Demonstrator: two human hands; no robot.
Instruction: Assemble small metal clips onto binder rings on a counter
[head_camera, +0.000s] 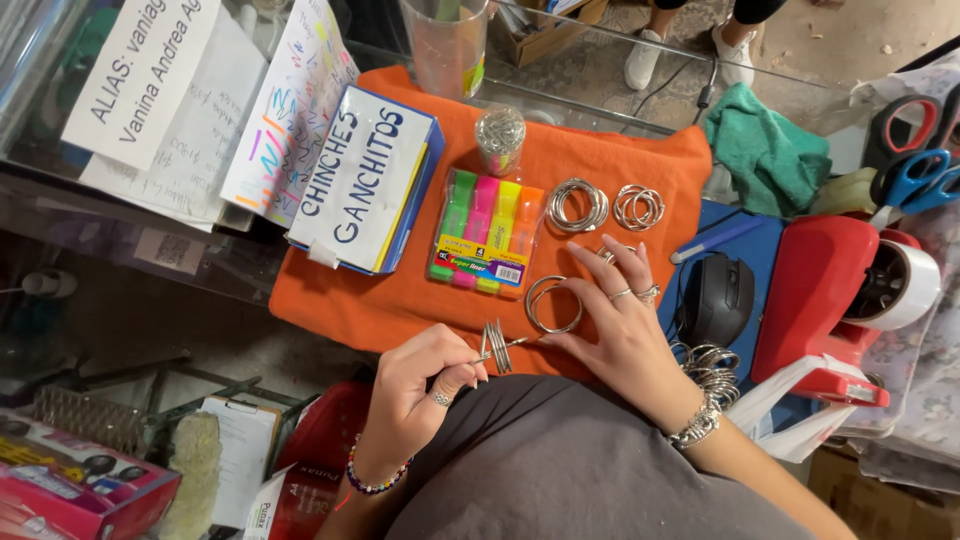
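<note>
My left hand (425, 385) pinches a small stack of metal binder rings (494, 347) upright at the near edge of an orange cloth (600, 160). My right hand (620, 320) lies on the cloth with fingers spread, touching a loose metal ring (553, 304) lying flat. Two more ring piles (577, 204) (638, 207) lie further back on the cloth. Several rings hang on my right wrist (712, 368).
A pack of coloured highlighters (485, 232), a blue-and-white labelled box (365, 180) and a small clip jar (499, 138) sit on the cloth. A black mouse (718, 298), red tape dispenser (830, 300), scissors (915, 170) and green rag (765, 145) lie right. Papers lie left.
</note>
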